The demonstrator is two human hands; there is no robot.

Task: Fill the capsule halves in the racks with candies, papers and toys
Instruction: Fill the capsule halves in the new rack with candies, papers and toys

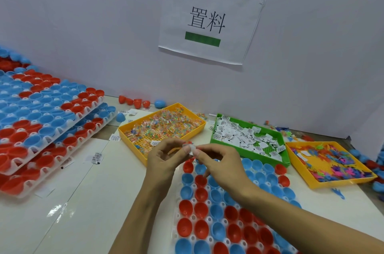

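A white rack (194, 217) of red and blue capsule halves lies in front of me. Over its far end my left hand (164, 158) and my right hand (216, 160) meet, both pinching a small white folded paper (189, 148). An orange toy piece (173, 150) shows inside my left palm. Behind the hands are a yellow tray of wrapped candies (199, 129), a green tray of papers (216, 135) and a yellow tray of coloured toys (342, 184).
Stacked racks (87, 116) of red and blue halves stand at the left. Loose red and blue halves (137, 102) lie by the wall, more at the far right. Stray papers (96, 157) lie on the table. A paper sign hangs on the wall.
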